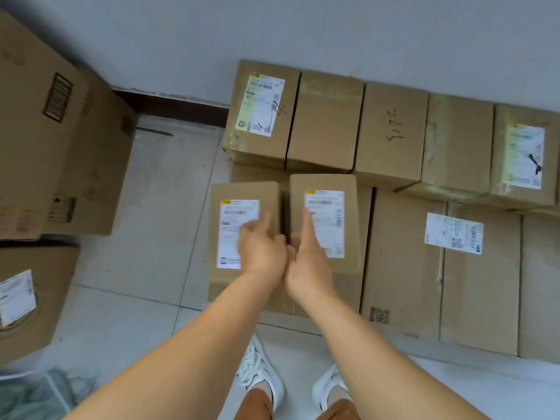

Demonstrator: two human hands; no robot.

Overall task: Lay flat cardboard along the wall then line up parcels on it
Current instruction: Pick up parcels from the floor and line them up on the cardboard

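Note:
Flat brown cardboard (406, 268) lies on the floor along the grey wall. A row of several taped parcels (391, 131) stands on it against the wall. In front of that row are two more parcels with white labels, side by side. My left hand (262, 247) grips the left parcel (242, 192) by its inner edge, thumb on the label. My right hand (307, 253) grips the right parcel (327, 183) the same way. The hands touch each other between the two parcels.
Large cardboard boxes (51, 140) are stacked at the left, with another labelled box (33, 295) below them. Pale floor tiles (151, 237) lie between those boxes and the parcels. My white shoes (260, 371) stand at the cardboard's near edge.

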